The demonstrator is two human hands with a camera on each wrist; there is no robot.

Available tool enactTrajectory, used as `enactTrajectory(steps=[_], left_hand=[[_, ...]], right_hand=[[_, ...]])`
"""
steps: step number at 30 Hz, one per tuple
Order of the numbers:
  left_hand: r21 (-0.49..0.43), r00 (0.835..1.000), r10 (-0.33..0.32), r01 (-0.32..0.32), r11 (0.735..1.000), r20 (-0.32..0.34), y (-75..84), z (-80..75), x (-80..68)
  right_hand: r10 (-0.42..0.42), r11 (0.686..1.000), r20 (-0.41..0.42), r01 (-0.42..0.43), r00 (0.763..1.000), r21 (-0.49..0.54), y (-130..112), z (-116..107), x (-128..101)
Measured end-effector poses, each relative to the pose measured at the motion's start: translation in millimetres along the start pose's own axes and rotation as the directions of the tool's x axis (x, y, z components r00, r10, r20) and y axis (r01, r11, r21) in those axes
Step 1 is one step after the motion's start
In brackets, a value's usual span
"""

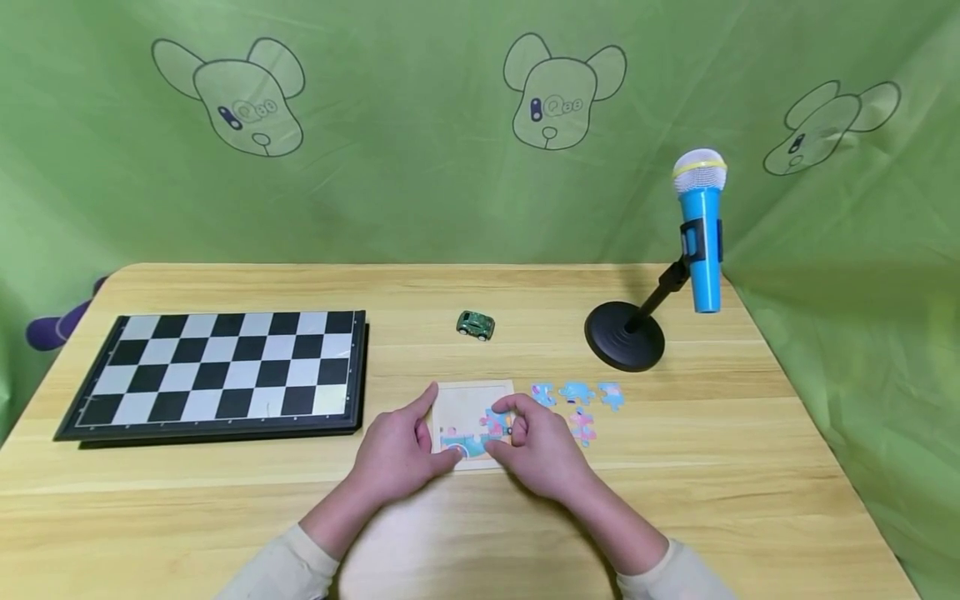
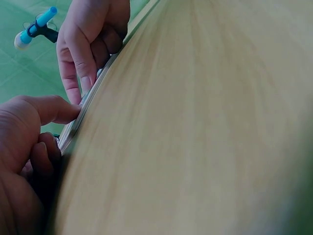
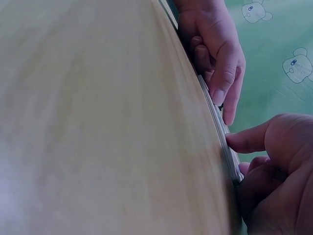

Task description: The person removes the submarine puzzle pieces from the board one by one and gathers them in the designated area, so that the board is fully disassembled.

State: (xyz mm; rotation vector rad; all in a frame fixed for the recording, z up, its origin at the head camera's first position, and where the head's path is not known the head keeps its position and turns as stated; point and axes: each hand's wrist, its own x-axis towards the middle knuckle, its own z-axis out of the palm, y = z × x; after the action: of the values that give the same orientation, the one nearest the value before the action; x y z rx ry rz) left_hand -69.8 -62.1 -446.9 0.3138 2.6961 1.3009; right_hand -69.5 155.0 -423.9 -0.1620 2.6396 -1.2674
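A small, pale square puzzle tray (image 1: 457,404) lies on the table, with several colourful jigsaw pieces fitted along its lower and right parts. My left hand (image 1: 397,450) holds the tray's left side, index finger along the edge and thumb at the lower left corner. Over the tray's right part, my right hand (image 1: 543,446) has thumb and index finger on either side of a pink and blue puzzle piece (image 1: 493,423), pinching it low against the tray. Both wrist views look almost along the table, so the pieces are hidden there; the left hand (image 2: 24,142) and right hand (image 3: 283,166) appear close up.
Several loose puzzle pieces (image 1: 576,392) lie right of the tray. Behind it stands a small green toy car (image 1: 476,325). A folded chessboard (image 1: 225,367) occupies the left side; a blue toy microphone (image 1: 703,242) on a black stand (image 1: 625,337) is at the back right.
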Motion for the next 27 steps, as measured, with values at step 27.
enactTrajectory(steps=[27], left_hand=[[-0.005, 1.000, -0.001, 0.001, 1.000, -0.003, -1.1, 1.2, 0.2]], right_hand=[[0.002, 0.997, -0.058, 0.003, 0.998, 0.074, 1.2, 1.1, -1.9]])
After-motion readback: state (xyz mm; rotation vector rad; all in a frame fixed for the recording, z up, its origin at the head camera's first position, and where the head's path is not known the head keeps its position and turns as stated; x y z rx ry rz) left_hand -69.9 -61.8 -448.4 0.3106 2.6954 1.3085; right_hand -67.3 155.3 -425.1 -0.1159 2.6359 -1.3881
